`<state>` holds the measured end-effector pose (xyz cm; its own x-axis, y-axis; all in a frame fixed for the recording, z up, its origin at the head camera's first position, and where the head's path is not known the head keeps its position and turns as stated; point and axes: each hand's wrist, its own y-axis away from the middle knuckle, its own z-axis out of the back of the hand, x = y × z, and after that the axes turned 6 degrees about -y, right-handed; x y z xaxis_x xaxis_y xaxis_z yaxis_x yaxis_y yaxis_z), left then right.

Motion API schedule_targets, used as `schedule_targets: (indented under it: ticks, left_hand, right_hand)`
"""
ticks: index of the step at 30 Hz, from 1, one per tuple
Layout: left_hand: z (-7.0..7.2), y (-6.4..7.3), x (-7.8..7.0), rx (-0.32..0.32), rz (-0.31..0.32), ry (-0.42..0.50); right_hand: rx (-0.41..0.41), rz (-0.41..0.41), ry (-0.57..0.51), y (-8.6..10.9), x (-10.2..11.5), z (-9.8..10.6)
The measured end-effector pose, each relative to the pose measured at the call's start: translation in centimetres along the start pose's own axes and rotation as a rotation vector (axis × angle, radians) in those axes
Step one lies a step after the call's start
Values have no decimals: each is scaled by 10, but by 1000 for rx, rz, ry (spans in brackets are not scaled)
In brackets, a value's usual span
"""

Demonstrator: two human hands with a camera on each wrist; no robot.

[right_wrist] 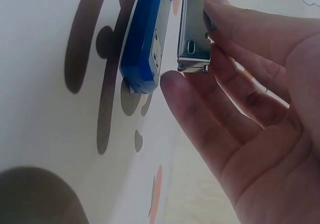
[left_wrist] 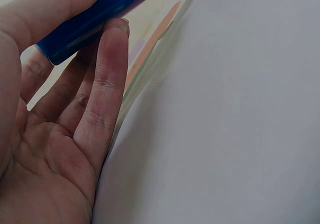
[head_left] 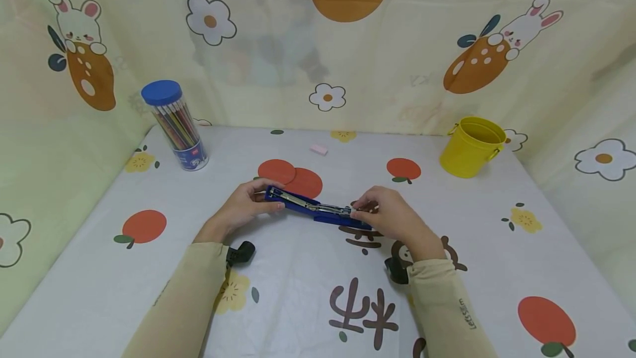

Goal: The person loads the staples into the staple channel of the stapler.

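A blue stapler [head_left: 320, 209] is opened wide above the table, its metal staple channel exposed. My left hand [head_left: 248, 202] holds the end of its blue top cover, thumb on the near side and fingers behind. In the left wrist view, the blue cover [left_wrist: 80, 27] lies between thumb and fingers. At the other end, my right hand [head_left: 390, 211] pinches the metal magazine [right_wrist: 194, 32]. The right wrist view shows the thumb against its side and a fingertip close to its end. The blue base [right_wrist: 142, 42] stands apart from the magazine there.
A clear jar of pencils [head_left: 181, 129] with a blue lid stands at the back left. A yellow bucket [head_left: 469, 151] is at the back right. A small pink eraser-like block [head_left: 319, 149] lies behind the stapler. Printed cloth covers the table [head_left: 278, 303] and walls.
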<state>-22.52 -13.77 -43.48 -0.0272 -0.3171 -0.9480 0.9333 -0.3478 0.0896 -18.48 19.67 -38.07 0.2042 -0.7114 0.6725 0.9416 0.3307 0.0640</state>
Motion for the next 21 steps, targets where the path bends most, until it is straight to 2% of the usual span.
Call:
schedule_targets:
  ticks: [10, 21]
  left_hand:
    - [0, 0, 1, -1, -10, -4]
    - [-1, 0, 1, -7, -16, -11]
  right_hand:
    - [-18, 34, -1, 0, -2, 2]
    - [-2, 148, 15, 0, -8, 2]
